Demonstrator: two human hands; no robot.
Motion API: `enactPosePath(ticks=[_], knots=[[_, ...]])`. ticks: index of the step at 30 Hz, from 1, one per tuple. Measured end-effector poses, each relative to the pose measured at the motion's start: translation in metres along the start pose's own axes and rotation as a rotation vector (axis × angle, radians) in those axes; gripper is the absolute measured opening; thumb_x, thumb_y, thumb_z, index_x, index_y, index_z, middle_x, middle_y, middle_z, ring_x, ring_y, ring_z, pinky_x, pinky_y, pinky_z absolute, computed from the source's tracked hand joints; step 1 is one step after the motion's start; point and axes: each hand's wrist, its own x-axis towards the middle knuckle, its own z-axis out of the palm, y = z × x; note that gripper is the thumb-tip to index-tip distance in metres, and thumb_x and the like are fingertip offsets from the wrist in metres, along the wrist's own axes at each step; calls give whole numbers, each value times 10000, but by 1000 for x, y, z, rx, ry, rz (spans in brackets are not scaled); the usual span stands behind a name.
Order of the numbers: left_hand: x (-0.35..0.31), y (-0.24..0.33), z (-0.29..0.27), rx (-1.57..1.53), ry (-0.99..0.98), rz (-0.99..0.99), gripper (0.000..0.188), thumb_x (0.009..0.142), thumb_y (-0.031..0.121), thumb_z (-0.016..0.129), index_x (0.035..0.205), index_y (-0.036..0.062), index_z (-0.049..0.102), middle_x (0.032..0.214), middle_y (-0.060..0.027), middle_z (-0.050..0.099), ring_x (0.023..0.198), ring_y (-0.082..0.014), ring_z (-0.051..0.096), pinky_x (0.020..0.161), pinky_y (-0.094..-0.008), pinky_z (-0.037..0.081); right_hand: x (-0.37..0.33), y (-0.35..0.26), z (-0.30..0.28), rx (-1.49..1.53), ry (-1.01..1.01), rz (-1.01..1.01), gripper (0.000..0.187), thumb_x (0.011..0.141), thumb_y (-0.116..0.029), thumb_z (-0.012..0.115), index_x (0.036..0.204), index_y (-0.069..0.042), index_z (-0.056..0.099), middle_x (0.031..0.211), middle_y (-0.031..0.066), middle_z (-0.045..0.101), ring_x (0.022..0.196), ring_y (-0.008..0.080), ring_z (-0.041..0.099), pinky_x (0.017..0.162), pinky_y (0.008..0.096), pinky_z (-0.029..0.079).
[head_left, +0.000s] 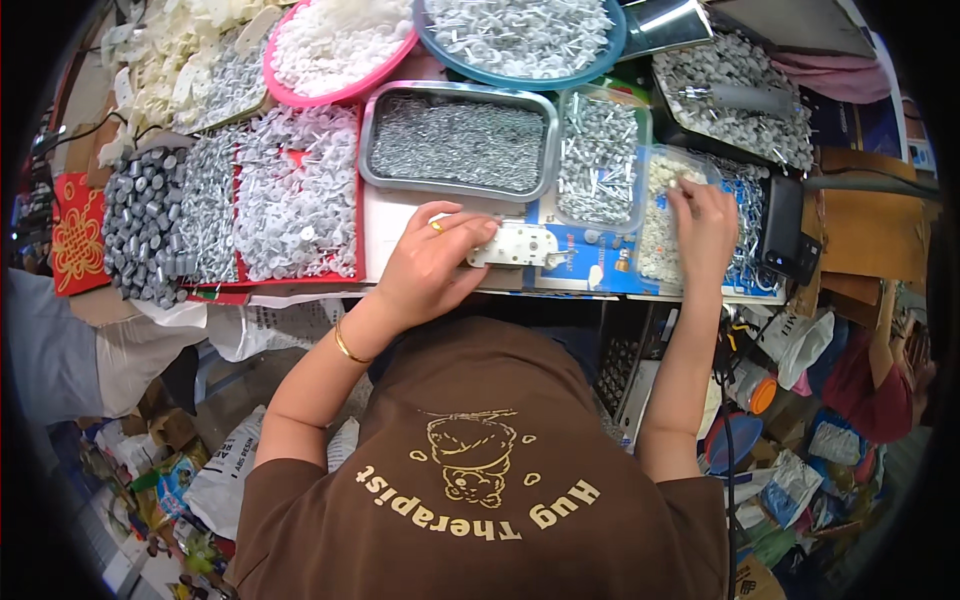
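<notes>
My left hand (428,262) is closed on the end of a flat, off-white plastic plate with small holes (520,246), held at the near edge of the table. Its thumb and fingers grip the plate's left end. Over on the right, my right hand (708,232) reaches into a clear tray of small cream-coloured plastic parts (660,232). Those fingers are bent together among the parts; whatever they pinch is hidden. A metal tray of thin pins (470,197) lies beyond the plate, beside a clear box of small metal-and-white pieces (598,160).
A pink basin (273,84) and a blue basin (430,58) of white parts stand at the back. Heaps of grey cylinders (145,225) and white pieces (300,210) lie left. A black device (792,232) is right of the trays, near a black-handled driver tool (735,97).
</notes>
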Motion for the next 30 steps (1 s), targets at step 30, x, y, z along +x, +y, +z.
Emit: enactPosePath(ticks=[30], knots=[[35, -66, -35, 297, 200, -224, 29, 855, 148, 739, 878, 163, 748, 793, 17, 704, 800, -175, 622, 926, -401, 318, -22, -97, -31, 549, -225, -424, 259, 684, -104, 876, 918, -190, 804, 884, 24, 528, 810, 213, 503, 681, 325, 416]])
